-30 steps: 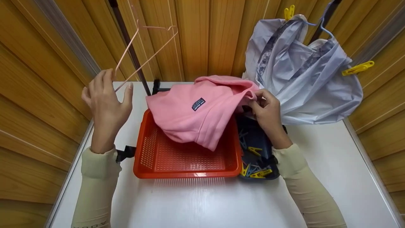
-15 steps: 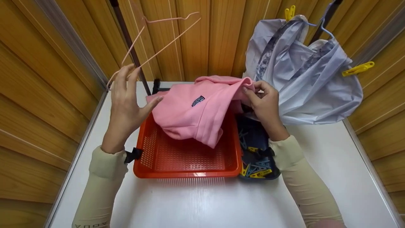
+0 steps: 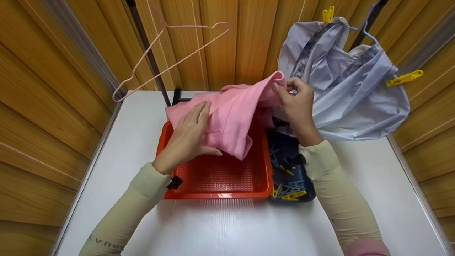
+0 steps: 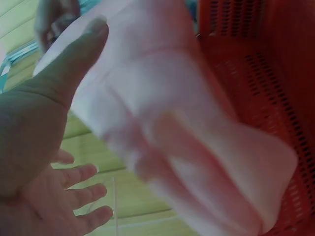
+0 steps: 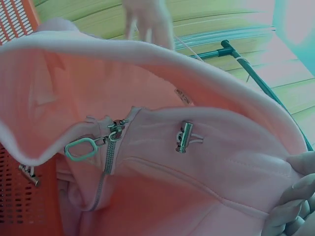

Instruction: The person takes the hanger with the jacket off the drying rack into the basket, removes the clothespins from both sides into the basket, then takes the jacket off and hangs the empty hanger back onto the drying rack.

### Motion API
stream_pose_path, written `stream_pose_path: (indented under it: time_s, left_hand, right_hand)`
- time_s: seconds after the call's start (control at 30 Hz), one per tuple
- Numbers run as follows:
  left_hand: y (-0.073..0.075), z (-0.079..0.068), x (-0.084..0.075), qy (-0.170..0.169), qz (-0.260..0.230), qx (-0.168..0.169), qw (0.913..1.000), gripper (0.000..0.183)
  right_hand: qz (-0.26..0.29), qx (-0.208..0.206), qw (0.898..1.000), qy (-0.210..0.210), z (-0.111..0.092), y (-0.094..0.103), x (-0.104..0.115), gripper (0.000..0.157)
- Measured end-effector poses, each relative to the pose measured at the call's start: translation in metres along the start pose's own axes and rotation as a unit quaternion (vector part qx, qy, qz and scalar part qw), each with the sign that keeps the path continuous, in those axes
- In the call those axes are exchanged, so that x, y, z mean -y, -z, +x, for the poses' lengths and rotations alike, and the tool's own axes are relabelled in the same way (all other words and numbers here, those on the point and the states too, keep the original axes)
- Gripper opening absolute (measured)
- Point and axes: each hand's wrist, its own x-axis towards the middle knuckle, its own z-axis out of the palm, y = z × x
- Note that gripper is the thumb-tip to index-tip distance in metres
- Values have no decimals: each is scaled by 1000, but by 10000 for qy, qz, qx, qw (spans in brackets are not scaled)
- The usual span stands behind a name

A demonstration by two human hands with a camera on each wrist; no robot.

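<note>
A pink zip garment (image 3: 236, 121) lies over the back of an orange-red basket (image 3: 220, 195), its right edge raised. My right hand (image 3: 299, 101) pinches that raised edge between thumb and fingers. In the right wrist view, the garment's opening shows a metal zip (image 5: 109, 155) with an oval pull, plus a cord toggle (image 5: 184, 136). My left hand (image 3: 186, 138) is held over the garment's left side with fingers extended and thumb apart; in the left wrist view its fingers hold nothing. Whether it touches the cloth I cannot tell.
A pink hanger (image 3: 170, 67) hangs from a dark pole at the back left. At the right hangs a pale grey garment (image 3: 359, 92) with yellow clothespins. A dark tray (image 3: 308, 190) of blue and yellow clothespins stands beside the basket. Wooden panels surround the white table (image 3: 227, 231).
My left hand has left the hanger and moved right and down to the pink garment. The hanger has swung. My right hand has lifted the garment's edge higher.
</note>
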Motion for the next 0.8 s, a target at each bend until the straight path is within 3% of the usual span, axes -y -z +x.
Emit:
stream_pose_path:
  time_s: [0.17, 0.37, 0.5, 0.7, 0.8]
  left_hand:
    - [-19, 3, -4, 71, 161, 33, 9998, 137]
    - [-39, 6, -6, -19, 546, -565, 9969, 138]
    - [-49, 7, -5, -223, 754, -996, 9919, 126]
    - [-54, 7, -5, -634, 530, -1361, 9872, 97]
    - [-53, 8, -5, -663, 409, -1531, 9851, 86]
  right_hand:
    - [2, -162, 9995, -255, 6, -2, 2, 15]
    - [614, -261, 9955, -673, 11, -4, 6, 15]
    - [638, -233, 9949, -747, 12, -6, 7, 15]
    - [961, -194, 9917, -834, 10, -6, 8, 17]
    - [1210, -189, 9890, -825, 10, -5, 7, 18]
